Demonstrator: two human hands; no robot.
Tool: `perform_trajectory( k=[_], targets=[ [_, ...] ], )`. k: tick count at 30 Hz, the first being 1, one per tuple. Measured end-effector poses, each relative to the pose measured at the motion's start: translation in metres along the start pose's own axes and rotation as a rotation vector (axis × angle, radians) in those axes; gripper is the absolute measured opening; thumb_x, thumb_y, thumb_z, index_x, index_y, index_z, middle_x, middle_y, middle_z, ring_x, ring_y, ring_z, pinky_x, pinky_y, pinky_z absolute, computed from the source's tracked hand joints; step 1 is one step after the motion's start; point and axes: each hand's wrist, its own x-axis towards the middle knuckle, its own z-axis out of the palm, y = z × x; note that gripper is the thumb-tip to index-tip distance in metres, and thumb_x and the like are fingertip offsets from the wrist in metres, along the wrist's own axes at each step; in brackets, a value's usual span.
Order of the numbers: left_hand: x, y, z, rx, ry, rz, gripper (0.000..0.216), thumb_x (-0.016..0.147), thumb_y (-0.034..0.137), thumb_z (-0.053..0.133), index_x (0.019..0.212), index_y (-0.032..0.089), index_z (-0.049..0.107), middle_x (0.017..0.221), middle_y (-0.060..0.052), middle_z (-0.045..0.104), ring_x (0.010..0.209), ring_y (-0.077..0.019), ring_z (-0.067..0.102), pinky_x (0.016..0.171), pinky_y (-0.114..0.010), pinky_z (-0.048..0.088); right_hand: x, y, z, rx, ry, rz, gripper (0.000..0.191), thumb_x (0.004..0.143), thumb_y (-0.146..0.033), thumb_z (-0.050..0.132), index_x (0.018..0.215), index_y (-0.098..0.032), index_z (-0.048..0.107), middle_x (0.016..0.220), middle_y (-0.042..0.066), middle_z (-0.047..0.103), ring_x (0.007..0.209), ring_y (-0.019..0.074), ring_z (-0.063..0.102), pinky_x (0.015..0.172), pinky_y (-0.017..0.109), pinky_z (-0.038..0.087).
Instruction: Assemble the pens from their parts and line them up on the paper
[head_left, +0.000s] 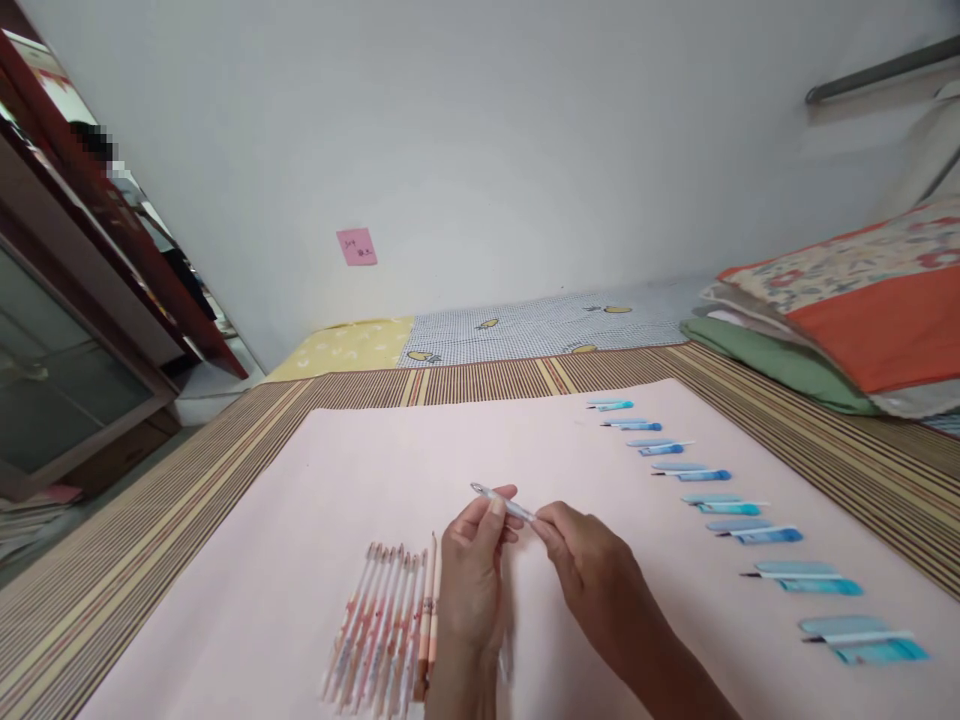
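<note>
A slim whitish pen point(517, 510) is held above the pink sheet, tilted, its silvery end pointing up and left. My left hand point(472, 560) is closed around its middle, thumb on top. At the pen's other end, my right hand point(596, 560) pinches it between thumb and fingers. Beside my left wrist lies a row of pens with pink-and-white patterned barrels point(375, 625). Two peach-coloured pens point(429, 610) lie closest to that hand, partly hidden by it. Something thin and clear on the sheet shows below my left hand, too blurred to name.
Down the right side of the pink sheet point(247, 560) runs a line of several small groups of blue pieces point(772, 535), each with a thin white refill-like stick. A striped mat point(225, 420) lies underneath. Folded bedding point(870, 310) is at right; a person point(150, 215) stands beyond the doorway.
</note>
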Motion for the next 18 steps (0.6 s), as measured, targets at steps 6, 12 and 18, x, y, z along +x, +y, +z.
perform_trajectory(
  k=[6,12,18],
  targets=[
    [-0.005,0.005,0.002,-0.049,-0.161,0.014,0.036,0.081,0.032,0.072,0.113,0.016,0.070,0.079,-0.004,0.066,0.064,-0.0112,0.048,0.067,-0.025,0.042,0.002,0.003,-0.012,0.891,-0.504,0.388,0.045,0.093,-0.058,0.047,0.081,-0.016,0.056,0.056,-0.009,0.026,0.049,0.0073,0.015,0.048,0.024,0.013],
    [-0.005,0.011,0.008,-0.104,-0.096,0.012,0.037,0.081,0.032,0.069,0.114,0.016,0.068,0.114,-0.013,0.068,0.069,-0.0124,0.054,0.065,-0.026,0.042,0.004,0.001,-0.008,0.864,-0.406,0.369,0.043,0.092,-0.057,0.049,0.080,-0.016,0.056,0.056,-0.009,0.026,0.050,0.0076,0.017,0.048,0.024,0.013],
    [0.005,0.006,-0.005,-0.059,0.076,0.064,0.026,0.074,0.034,0.080,0.067,0.016,0.063,0.068,0.001,0.060,0.058,-0.0082,0.047,0.060,-0.021,0.038,0.000,-0.009,-0.008,0.514,-0.327,0.317,0.046,0.095,-0.056,0.044,0.080,-0.016,0.060,0.060,-0.006,0.036,0.054,0.0094,0.029,0.051,0.024,0.023]
  ],
)
